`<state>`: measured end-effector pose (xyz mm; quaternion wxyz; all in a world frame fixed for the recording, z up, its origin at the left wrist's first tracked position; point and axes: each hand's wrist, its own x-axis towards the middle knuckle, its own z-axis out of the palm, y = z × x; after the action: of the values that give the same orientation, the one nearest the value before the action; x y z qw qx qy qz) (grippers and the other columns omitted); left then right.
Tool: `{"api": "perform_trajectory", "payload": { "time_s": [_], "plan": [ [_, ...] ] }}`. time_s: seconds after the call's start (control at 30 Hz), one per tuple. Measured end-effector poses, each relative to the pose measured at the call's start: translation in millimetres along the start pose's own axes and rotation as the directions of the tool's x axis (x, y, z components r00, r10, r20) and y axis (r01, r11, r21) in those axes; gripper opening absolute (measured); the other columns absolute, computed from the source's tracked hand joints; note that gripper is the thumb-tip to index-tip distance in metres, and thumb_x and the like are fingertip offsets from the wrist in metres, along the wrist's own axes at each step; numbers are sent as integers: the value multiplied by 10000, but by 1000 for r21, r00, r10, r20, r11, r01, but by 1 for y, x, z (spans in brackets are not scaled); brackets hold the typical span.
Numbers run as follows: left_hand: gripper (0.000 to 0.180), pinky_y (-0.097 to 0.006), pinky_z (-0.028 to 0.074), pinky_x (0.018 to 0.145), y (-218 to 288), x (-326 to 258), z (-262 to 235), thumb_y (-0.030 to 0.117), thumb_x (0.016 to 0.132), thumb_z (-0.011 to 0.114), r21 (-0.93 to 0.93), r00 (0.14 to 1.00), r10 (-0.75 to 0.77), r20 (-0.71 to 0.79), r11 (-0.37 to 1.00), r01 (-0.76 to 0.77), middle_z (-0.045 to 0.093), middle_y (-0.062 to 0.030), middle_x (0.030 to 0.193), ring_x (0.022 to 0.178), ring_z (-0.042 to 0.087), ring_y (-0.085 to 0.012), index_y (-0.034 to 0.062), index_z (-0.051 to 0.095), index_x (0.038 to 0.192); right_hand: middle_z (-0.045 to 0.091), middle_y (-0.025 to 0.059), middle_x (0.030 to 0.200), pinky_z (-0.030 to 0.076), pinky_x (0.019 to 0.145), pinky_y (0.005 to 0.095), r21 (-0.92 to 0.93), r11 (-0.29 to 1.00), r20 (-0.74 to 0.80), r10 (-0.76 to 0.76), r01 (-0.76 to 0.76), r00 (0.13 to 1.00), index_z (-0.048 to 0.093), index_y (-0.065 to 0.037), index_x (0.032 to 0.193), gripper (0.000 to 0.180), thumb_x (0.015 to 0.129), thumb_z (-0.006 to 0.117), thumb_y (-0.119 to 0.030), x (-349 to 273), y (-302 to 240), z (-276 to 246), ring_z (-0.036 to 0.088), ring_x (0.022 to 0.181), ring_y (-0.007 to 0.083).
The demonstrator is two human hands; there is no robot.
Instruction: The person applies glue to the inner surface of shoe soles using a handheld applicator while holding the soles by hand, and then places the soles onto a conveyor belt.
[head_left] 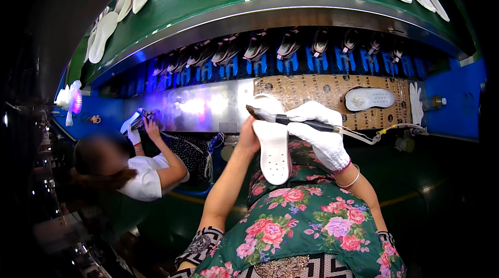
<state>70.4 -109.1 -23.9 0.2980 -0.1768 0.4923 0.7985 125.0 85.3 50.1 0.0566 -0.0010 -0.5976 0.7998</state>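
A white shoe sole point(274, 156) with small holes near its heel is tilted in front of my apron, over the bench edge. My bare left hand point(248, 139) grips it by its left side, fingers mostly hidden. My right hand point(323, 135), in a white knitted glove, is closed round the black handle of a brush point(282, 119). The brush's dark bristle end lies across the upper part of the sole; whether it touches cannot be told. A pale tube point(358, 135) runs from the handle to the right. Another white sole point(370, 99) lies on the cardboard point(306, 87).
A metal bench top point(205, 102) continues left of the cardboard. Behind it, several shoe uppers point(255, 48) sit on blue holders below a green conveyor point(200, 3) carrying white soles. At left, a co-worker point(148, 176) handles a shoe. A bottle point(435, 103) stands far right.
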Motion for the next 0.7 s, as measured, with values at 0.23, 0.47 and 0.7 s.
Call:
{"api": "perform_trajectory", "payload": {
  "time_s": [0.23,0.47,0.7],
  "plan": [
    [1136,-515,480,950,-43,-21,-9,880,794,105,-374,820,-190,540,819,436,623,-264,1154,1053,623,-431,-42,445,1362,665,63,836,510,634,236,69,967,-55,250,-246,967,682,40,890,112,784,721,40,-3,-1,-1,628,713,105],
    [1082,-495,492,962,-14,-13,37,877,803,159,-519,887,26,460,819,245,586,-201,1261,1079,626,-352,22,362,1435,704,107,887,529,714,292,-383,856,88,-342,348,936,730,-4,944,201,745,751,-11,13,-2,-6,667,794,195],
    [948,-428,354,1110,-20,-17,69,785,891,151,-241,932,137,336,969,-55,421,-136,1453,1313,443,-291,65,255,1499,697,111,1002,519,827,354,-623,612,211,-469,488,858,714,-49,1033,270,764,695,-39,24,-1,-22,656,912,265]
  ]
}}
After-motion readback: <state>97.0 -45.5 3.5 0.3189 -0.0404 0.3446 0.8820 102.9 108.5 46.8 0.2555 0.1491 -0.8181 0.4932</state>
